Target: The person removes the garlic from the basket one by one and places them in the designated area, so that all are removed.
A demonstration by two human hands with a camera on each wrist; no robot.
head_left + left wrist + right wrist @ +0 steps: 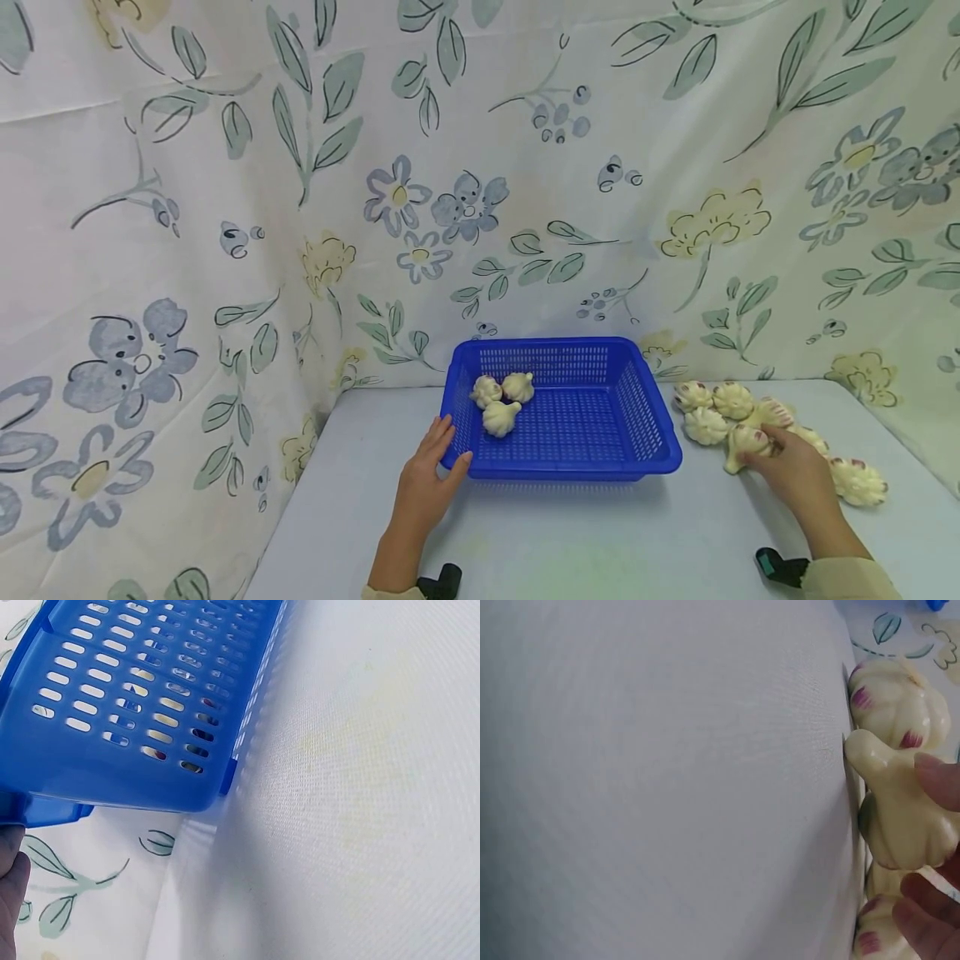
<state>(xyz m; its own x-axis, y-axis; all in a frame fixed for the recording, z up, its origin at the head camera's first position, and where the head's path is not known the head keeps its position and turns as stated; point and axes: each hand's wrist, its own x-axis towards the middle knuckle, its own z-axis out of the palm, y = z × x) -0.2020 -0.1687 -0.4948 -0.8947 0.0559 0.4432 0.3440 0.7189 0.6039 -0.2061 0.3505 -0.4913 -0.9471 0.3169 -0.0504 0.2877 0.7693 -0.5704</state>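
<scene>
To the right of the blue basket (562,433), the step in hand looks like a pick-up: the right hand's (795,468) grip pinches one garlic bulb (746,442) between thumb and fingers. The forearm reaches forward, and the bulb's neck points toward the near side. Whether it is clear of the white surface (570,542), I cannot tell. The next move would call for keeping that pinch and lifting without dragging the other bulbs (707,427), clustered right of the basket. At the basket's near left corner, the left hand (428,481) lies with thumb spread from straight fingers, apparently touching the rim. Inside the basket, toward its left end, sit three bulbs (500,420). Behind the basket hangs a patterned cloth (450,317).
</scene>
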